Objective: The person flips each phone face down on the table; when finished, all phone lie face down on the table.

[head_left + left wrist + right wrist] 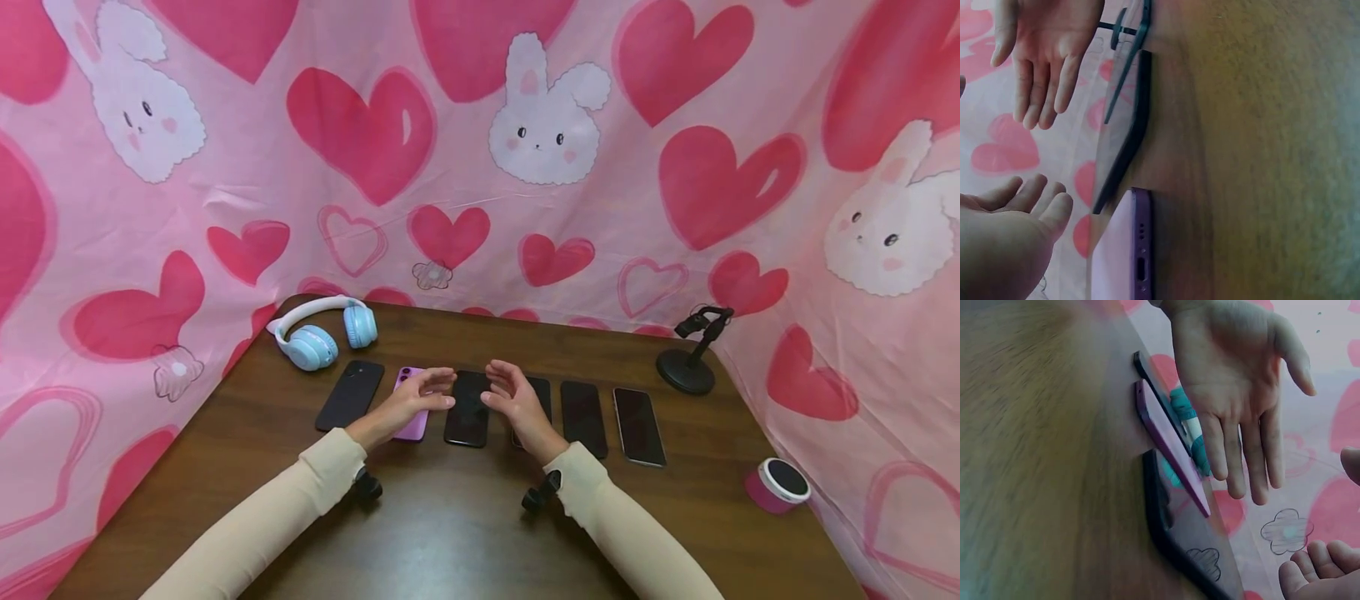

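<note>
My left hand [414,398] is held over a purple phone [409,427], its fingers loosely bent and nothing in them. Facing it, my right hand [519,405] hovers above a black phone [542,390] that it partly hides. Between the two hands lies another black phone [467,417]. The left wrist view shows the right hand [1044,59] with its palm bare and fingers extended. In the right wrist view the left hand [1235,394] likewise has straight fingers and a bare palm, raised above the row of phones.
At the row's left end lies a dark phone [351,395]; farther right are a black phone [583,418] and a silver-edged phone [639,427]. Light-blue headphones [311,346] sit back left. A black stand [686,371] and a pink-and-white round container [777,486] are on the right.
</note>
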Tool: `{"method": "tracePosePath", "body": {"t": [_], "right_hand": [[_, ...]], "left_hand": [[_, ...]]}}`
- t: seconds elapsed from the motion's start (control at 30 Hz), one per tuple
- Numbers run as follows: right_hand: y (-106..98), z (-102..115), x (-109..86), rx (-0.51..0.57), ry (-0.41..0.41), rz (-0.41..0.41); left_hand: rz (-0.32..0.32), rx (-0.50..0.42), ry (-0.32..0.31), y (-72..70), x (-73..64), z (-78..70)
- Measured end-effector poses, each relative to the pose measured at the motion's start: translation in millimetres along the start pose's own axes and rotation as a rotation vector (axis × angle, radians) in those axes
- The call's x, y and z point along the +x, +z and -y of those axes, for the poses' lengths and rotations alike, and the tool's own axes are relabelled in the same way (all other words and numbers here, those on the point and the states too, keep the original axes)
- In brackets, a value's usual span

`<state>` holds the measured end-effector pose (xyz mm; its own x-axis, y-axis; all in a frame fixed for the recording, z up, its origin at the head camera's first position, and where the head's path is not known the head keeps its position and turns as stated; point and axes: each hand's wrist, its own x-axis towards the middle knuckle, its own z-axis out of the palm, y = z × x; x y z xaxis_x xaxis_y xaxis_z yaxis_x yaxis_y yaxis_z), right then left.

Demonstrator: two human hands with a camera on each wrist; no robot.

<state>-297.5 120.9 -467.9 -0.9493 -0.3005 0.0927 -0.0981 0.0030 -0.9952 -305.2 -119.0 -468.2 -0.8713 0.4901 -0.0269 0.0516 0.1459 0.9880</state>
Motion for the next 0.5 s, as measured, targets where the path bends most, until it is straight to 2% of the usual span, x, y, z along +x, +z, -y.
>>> {"method": "tracePosePath", "body": {"t": [0.33, 0.5], "right_hand": [[-2, -14, -9.0, -0.137, 0.124, -0.063], [4, -17, -10.4, -0.179, 0.16, -0.063]], "left_hand": [[-0.037, 0.068, -0.133, 9.4, 4.1, 3.8], [-0.051, 0.095, -0.166, 13.0, 6.5, 2.5]]}}
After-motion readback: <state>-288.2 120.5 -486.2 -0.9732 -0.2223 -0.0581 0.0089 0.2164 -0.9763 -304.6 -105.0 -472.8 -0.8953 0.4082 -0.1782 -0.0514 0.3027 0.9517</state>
